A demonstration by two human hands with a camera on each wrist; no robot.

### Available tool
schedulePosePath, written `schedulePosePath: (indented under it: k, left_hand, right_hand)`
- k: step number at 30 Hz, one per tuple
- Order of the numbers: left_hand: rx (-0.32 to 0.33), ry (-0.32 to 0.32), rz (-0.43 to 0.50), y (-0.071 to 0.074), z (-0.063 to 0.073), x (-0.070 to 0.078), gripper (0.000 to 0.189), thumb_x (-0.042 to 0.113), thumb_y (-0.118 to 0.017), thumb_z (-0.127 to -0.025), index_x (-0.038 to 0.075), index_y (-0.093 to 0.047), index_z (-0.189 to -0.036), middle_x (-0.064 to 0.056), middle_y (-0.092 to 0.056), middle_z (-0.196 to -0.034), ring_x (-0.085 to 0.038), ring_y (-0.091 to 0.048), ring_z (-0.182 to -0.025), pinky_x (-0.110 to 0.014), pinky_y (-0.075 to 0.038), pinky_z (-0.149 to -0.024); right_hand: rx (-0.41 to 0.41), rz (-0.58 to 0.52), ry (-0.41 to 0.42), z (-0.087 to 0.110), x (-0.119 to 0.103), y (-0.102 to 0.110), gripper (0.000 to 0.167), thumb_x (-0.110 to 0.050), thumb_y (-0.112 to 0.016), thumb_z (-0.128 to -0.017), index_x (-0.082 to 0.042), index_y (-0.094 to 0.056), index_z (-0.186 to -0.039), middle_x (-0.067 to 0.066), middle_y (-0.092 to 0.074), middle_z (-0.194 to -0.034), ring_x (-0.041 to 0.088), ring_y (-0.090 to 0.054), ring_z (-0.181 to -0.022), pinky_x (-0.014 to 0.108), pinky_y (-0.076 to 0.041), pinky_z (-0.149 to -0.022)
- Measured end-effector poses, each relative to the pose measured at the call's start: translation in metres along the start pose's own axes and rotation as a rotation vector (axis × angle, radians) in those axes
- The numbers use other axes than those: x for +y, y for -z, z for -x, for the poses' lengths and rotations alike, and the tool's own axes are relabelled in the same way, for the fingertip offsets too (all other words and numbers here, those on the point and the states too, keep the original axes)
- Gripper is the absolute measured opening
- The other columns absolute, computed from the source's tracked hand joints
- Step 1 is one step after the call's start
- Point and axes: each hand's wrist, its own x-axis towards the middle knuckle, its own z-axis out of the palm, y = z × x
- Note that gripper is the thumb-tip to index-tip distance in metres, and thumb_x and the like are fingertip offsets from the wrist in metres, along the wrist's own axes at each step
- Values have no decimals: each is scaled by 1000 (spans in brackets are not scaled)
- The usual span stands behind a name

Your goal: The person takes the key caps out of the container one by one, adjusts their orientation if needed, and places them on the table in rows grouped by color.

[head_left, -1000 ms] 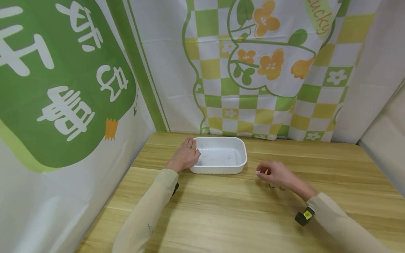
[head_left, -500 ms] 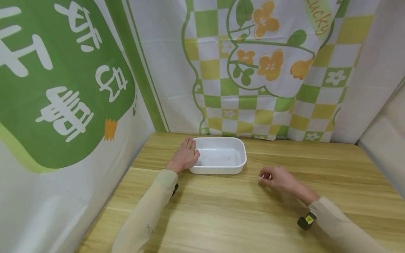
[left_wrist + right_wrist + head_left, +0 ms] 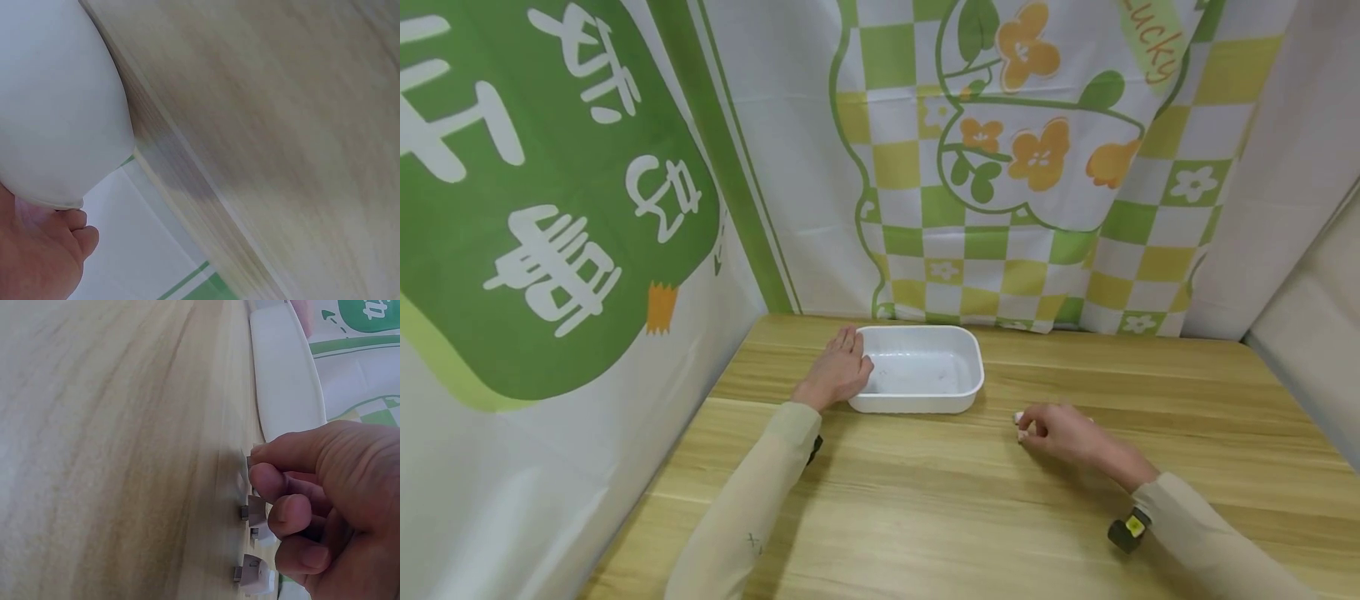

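A white rectangular tub (image 3: 925, 403) stands near the table's back edge. My left hand (image 3: 835, 371) rests on its left rim, the fingers fairly straight and the thumb over the inner side; in the left wrist view the hand (image 3: 40, 256) lies at the rim. To the tub's right, my right hand (image 3: 1063, 433) is low over the table, pinching a small white connector with a grey metal stub (image 3: 249, 461) between thumb and index finger. The fingers hide most of it. Two similar connectors, one nearer (image 3: 255, 575) and one farther (image 3: 256, 515), stand beside the curled fingers.
The wood-grain table (image 3: 910, 500) runs back to a printed cloth (image 3: 970, 250) hanging behind it. Another cloth (image 3: 550, 250) hangs along the left side. A small white piece (image 3: 1018, 417) lies just past the right fingertips.
My right hand has come down and slightly toward me from beside the tub. A white piece now shows beyond its fingertips. The left hand and the tub have stayed in place.
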Motion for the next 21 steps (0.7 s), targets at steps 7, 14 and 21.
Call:
schedulePosePath:
  k: [7, 14, 21]
  left_hand:
    - [-8, 7, 8, 1, 0, 0, 65, 33, -18, -103, -6, -11, -154, -22, -1, -164, -36, -2, -153, -46, -7, -127]
    - [-12, 5, 18, 1, 1, 1, 65, 33, -18, -103, -7, -11, -154, -23, -1, -163, -37, -2, -153, -47, -8, -127]
    - [-1, 5, 22, 1, 0, 1, 64, 33, -19, -104, -6, -12, -154, -24, -3, -163, -37, -3, -153, -47, -9, -127]
  right_hand:
    - [6, -1, -11, 0, 0, -3, 9, -16, -69, -88, -11, -70, -96, -9, -53, -64, 0, -43, -54, 17, -36, -47]
    - [-17, -2, -27, 1, -2, 1, 13, -16, -70, -88, -10, -69, -99, -8, -53, -65, 2, -44, -54, 18, -36, -47]
    - [-38, -45, -44, 2, -1, 8, 18, -20, -70, -90, -9, -70, -103, -7, -55, -65, 3, -45, -55, 19, -37, -47]
